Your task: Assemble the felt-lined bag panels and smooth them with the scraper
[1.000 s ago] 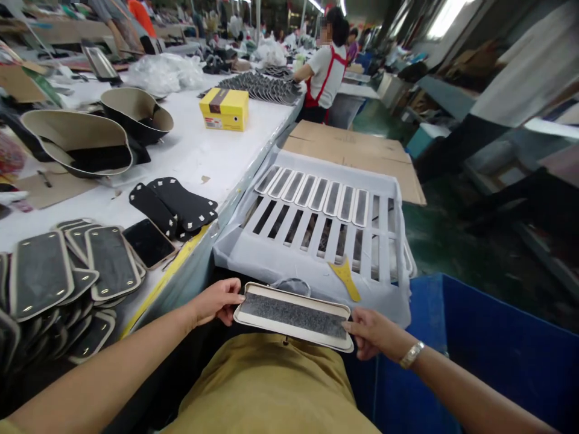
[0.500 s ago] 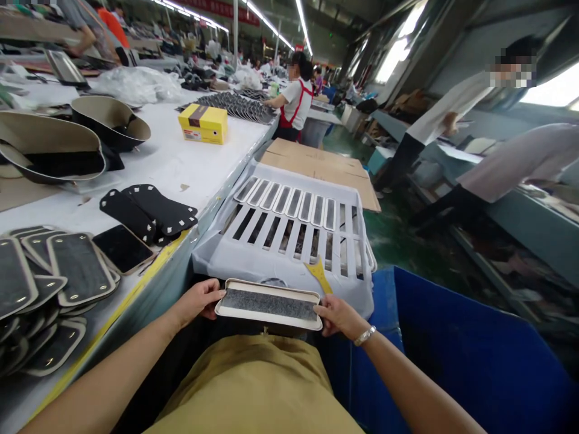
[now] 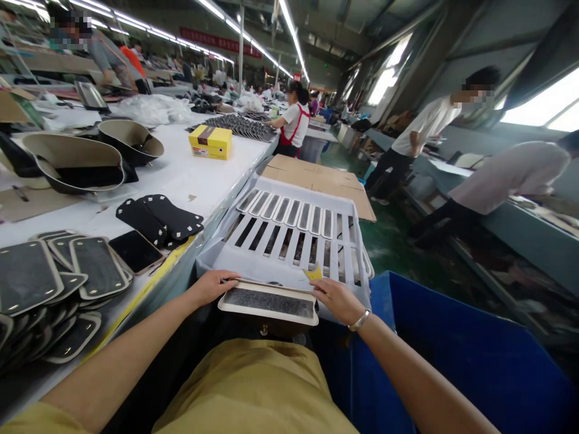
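In front of my lap is a long grey panel with a cream rim, its corners rounded. Dark material with a small metal fitting shows just below its near edge. My left hand pinches the far left corner, thumb and fingers closed on the rim. At the far right corner my right hand, with a bracelet on the wrist, grips the same rim. A yellow forked piece lies just beyond the right fingers, partly hidden by them. Beyond the panel stands a slatted, cloth-covered rack.
Several narrow cream-rimmed strips lie in a row on the rack. To the left, a white table bears stacked grey panels, black pieces, a phone and a yellow box. A blue bin stands right. Co-workers are nearby.
Both hands have shifted from the panel's short ends to its far corners. The panel has tilted, and its far rim now shows as a thin edge. The view has tipped up slightly.
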Motion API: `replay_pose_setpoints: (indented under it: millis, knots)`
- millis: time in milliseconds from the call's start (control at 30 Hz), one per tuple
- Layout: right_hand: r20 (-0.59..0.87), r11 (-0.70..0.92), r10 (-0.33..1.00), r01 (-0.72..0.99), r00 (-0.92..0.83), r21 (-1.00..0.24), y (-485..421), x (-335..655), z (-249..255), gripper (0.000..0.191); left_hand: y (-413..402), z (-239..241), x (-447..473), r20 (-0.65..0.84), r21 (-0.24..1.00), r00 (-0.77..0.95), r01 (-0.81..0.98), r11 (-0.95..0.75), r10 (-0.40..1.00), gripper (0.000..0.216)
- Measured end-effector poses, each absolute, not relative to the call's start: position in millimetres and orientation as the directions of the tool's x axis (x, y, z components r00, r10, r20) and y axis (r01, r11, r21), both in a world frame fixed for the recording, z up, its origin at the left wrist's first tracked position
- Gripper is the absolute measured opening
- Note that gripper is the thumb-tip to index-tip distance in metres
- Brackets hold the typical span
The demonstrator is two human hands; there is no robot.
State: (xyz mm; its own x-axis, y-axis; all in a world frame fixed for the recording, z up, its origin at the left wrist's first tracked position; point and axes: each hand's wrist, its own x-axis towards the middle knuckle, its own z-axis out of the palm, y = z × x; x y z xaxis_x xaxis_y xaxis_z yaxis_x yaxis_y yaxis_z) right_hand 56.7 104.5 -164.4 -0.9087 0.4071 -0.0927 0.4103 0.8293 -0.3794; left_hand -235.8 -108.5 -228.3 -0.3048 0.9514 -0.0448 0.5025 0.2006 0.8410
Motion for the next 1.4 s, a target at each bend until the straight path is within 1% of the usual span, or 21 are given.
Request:
replay_pose_setpoints:
  millis: [133, 300, 533, 667, 867, 1133, 1267, 1400]
  knots:
    - [-0.183, 0.891, 0.336, 0.375, -0.924, -0.256, 105, 43, -159, 0.025, -103, -226, -242, -0.065, 0.804, -0.247, 0.561, 0.198, 0.967, 0.034]
    - [-0.243, 0.913, 0.358, 0.393, -0.902, -0.111, 100, 37, -158, 0.024, -103, -221, -243, -0.056, 0.778, -0.233, 0.6, 0.189, 0.971, 0.031]
    - [-0.263, 0.918, 0.368, 0.393, -0.892, -0.047, 95, 39, -164, 0.022, -102, -220, -238, -0.046, 0.746, -0.244, 0.637, 0.196, 0.969, 0.031]
    - [-0.259, 0.918, 0.372, 0.394, -0.891, -0.037, 93, 41, -166, 0.022, -103, -222, -238, -0.046, 0.76, -0.255, 0.619, 0.2, 0.966, 0.03]
    - [-0.262, 0.917, 0.374, 0.398, -0.89, -0.042, 90, 42, -167, 0.024, -102, -221, -238, -0.034, 0.762, -0.222, 0.626, 0.169, 0.975, 0.029]
    - [-0.244, 0.937, 0.294, 0.329, -0.924, -0.119, 95, 41, -164, 0.027, -99, -210, -248, -0.063, 0.742, -0.111, 0.66, 0.121, 0.992, 0.023]
    - [-0.254, 0.927, 0.29, 0.337, -0.923, -0.166, 99, 41, -163, 0.026, -93, -207, -252, -0.068, 0.736, -0.05, 0.672, 0.084, 0.996, 0.022]
    - [-0.259, 0.923, 0.285, 0.337, -0.923, -0.184, 99, 40, -162, 0.024, -91, -204, -253, -0.074, 0.731, 0.005, 0.681, 0.05, 0.997, 0.023]
